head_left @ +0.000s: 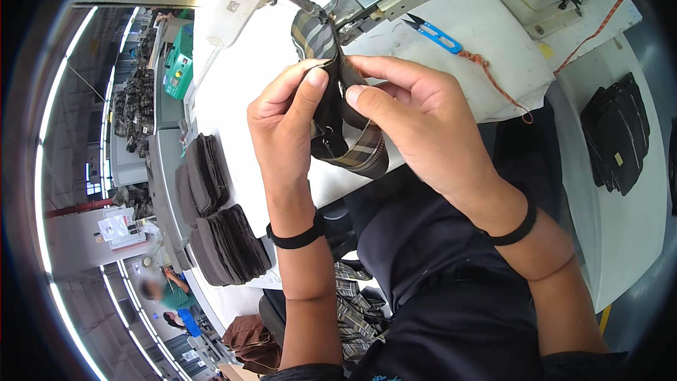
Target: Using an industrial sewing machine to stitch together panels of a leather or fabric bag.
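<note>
A dark garment piece with plaid fabric [362, 149] lies below the sewing machine's needle area [319, 13], its far end by the presser foot. My left hand [285, 123] pinches its left edge with thumb and fingers, near a folded seam. My right hand [416, 116] grips the right side of the same piece, thumb pressed on the dark cloth and index finger along the edge. Blue thread snips [438, 37] with an orange cord lie on the white machine table [508, 60], right of my hands.
Stacks of dark cut pieces [226, 247] sit at the left table edge. More dark pieces [613, 134] rest on a right side surface. A green box [180, 63] stands at the back left. Two co-workers [173, 289] are at the lower left. Plaid cloth [352, 310] hangs below.
</note>
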Demonstrator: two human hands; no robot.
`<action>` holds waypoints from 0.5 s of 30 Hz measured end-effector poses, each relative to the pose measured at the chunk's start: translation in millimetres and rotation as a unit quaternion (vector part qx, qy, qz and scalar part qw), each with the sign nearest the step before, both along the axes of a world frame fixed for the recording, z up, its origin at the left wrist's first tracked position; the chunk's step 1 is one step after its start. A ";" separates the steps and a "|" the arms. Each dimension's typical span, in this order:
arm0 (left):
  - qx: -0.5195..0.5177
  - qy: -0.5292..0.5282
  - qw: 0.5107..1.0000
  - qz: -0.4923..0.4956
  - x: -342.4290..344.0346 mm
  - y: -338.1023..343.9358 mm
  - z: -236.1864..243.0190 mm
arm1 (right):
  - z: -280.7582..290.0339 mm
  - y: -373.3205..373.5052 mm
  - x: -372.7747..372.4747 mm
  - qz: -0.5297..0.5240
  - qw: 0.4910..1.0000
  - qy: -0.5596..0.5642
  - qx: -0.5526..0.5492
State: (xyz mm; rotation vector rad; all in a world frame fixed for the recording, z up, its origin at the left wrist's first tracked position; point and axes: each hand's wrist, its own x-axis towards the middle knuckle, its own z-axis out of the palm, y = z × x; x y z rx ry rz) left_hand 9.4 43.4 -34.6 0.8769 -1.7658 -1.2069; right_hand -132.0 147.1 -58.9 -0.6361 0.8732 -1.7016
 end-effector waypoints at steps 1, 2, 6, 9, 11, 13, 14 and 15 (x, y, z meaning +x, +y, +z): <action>0.020 0.008 1.000 -0.005 0.5 -0.5 -0.6 | 0.4 0.2 0.5 -0.002 1.000 0.002 -0.001; 0.039 0.017 0.999 -0.009 1.1 -1.7 -1.3 | -0.5 -0.1 1.4 -0.003 1.000 0.003 0.000; 0.100 0.057 0.992 -0.053 4.5 -8.8 -6.8 | -2.2 -0.4 1.4 -0.025 0.999 0.029 -0.009; 0.172 0.083 0.978 -0.083 9.3 -19.8 -11.1 | -3.1 -1.9 4.2 -0.036 0.999 0.026 -0.019; 0.193 0.091 0.971 -0.103 11.6 -26.2 -12.4 | -4.2 -3.2 5.6 -0.052 0.998 0.022 -0.033; 0.213 0.102 0.963 -0.126 14.3 -30.6 -10.7 | -2.1 -3.3 7.0 -0.060 0.997 0.023 -0.038; 0.231 0.107 0.957 -0.139 15.4 -32.6 -9.5 | -1.9 -3.8 7.3 -0.059 0.997 0.024 -0.039; 0.250 0.111 0.950 -0.152 15.8 -34.4 -9.7 | -3.6 -4.5 7.3 -0.058 0.997 0.027 -0.042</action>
